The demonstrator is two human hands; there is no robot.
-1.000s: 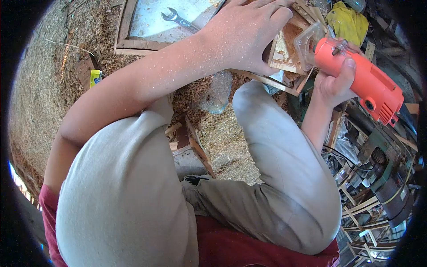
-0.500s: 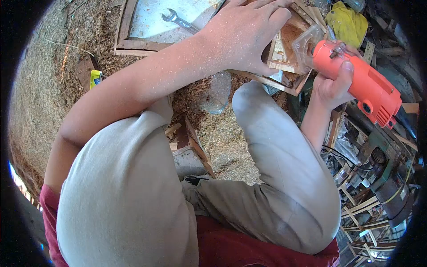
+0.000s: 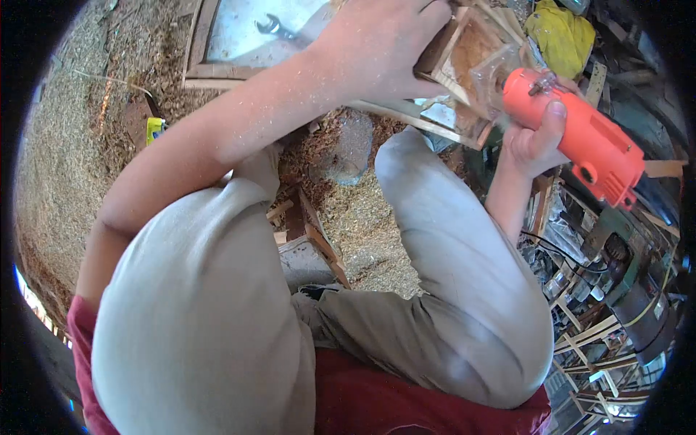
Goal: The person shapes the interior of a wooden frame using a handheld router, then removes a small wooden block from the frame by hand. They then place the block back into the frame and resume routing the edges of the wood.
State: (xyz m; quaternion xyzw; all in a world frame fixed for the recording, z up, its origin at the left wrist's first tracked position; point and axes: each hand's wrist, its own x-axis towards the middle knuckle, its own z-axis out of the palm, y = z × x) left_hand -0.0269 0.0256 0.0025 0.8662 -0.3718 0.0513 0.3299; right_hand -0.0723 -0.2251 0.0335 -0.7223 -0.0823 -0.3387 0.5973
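Observation:
My right hand (image 3: 538,141) is wrapped round an orange power tool (image 3: 573,138), whose clear guard (image 3: 495,75) touches or hovers at the right side of a wooden piece (image 3: 471,54). The bit is hidden. My left hand (image 3: 384,51), dusted with sawdust, holds that wooden piece at its left side, thumb along the lower edge and other fingers partly out of view. The piece is tilted above a wooden frame (image 3: 435,125) beyond my knee.
A wrench (image 3: 275,27) lies on a white, wood-edged panel (image 3: 239,29) at the top. A yellow cloth (image 3: 560,36), a clear plastic bottle (image 3: 350,148), a small wooden box (image 3: 308,250) and machinery (image 3: 641,304) are around. Sawdust (image 3: 370,239) covers the ground.
The wooden piece has tilted and lifted slightly in my left hand. The orange tool has shifted a little to the left and down with my right hand.

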